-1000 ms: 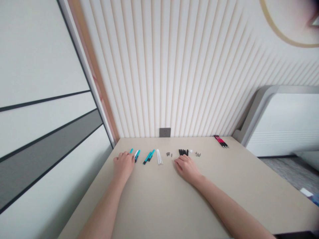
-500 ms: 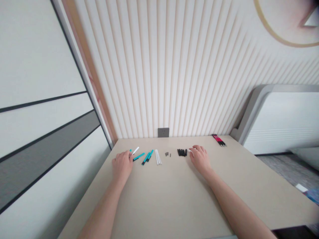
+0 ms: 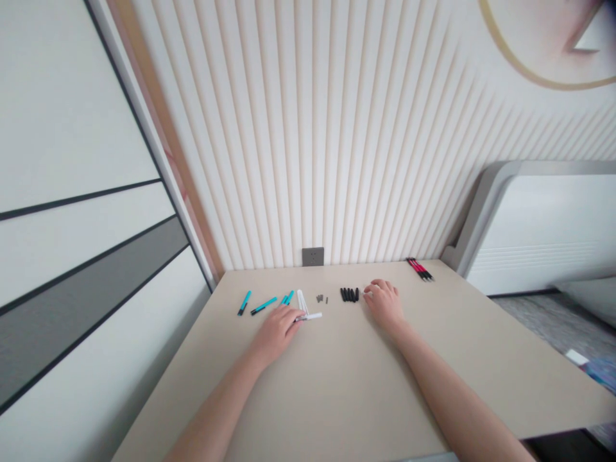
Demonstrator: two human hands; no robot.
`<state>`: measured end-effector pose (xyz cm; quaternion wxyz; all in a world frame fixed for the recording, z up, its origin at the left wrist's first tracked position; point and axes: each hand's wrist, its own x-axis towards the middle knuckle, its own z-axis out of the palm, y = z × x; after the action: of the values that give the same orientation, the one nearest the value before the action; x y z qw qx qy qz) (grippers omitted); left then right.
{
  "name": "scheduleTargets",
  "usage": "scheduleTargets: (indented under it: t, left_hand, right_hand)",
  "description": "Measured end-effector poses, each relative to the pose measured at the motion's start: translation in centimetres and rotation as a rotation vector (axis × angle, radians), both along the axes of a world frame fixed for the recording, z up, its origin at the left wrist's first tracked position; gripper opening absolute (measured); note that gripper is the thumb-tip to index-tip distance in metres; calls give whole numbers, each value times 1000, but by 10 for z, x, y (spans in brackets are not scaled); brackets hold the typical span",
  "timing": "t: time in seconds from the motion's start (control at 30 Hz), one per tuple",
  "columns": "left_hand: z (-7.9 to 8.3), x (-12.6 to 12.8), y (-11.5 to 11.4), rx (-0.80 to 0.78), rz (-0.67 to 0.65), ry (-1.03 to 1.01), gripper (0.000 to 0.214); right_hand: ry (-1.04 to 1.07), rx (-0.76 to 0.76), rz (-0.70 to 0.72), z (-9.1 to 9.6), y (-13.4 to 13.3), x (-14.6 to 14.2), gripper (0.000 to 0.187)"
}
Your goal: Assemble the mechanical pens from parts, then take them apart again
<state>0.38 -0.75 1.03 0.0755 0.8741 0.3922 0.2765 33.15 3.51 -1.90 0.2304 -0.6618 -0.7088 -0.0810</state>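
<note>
My left hand (image 3: 276,330) rests on the beige table (image 3: 337,385), fingers closed on a white pen barrel (image 3: 310,316) that points right. Just behind it lie white tubes (image 3: 301,299) and teal pen parts (image 3: 264,305). My right hand (image 3: 384,303) sits further right with its fingertips pinched over small parts I cannot make out. Black pen pieces (image 3: 350,294) lie in a row just left of that hand. Tiny grey springs (image 3: 321,298) lie between the white tubes and the black pieces.
Red and black pens (image 3: 418,267) lie at the table's back right near the wall. A grey socket plate (image 3: 312,256) sits in the ribbed wall behind the table. A white cabinet (image 3: 539,237) stands to the right.
My left hand moved right from the teal parts to the middle, carrying the white barrel. My right hand moved from the black pieces to the small parts on their right and stayed there.
</note>
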Motion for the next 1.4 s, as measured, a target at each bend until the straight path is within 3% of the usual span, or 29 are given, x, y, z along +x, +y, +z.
scheduleTargets:
  t: [0.43, 0.7, 0.9, 1.4]
  left_hand:
    - [-5, -4, 4, -63, -10, -9, 19]
    - [-3, -3, 0, -53, -8, -10, 14]
    - [-3, -2, -1, -38, -2, -6, 13]
    - [-4, 3, -1, -31, -69, -22, 14]
  right_hand:
    - [42, 7, 19, 5, -1, -3, 16]
    - [377, 111, 434, 6, -18, -34, 18]
    - [492, 28, 688, 6, -36, -67, 25]
    - [505, -91, 781, 11, -44, -76, 19]
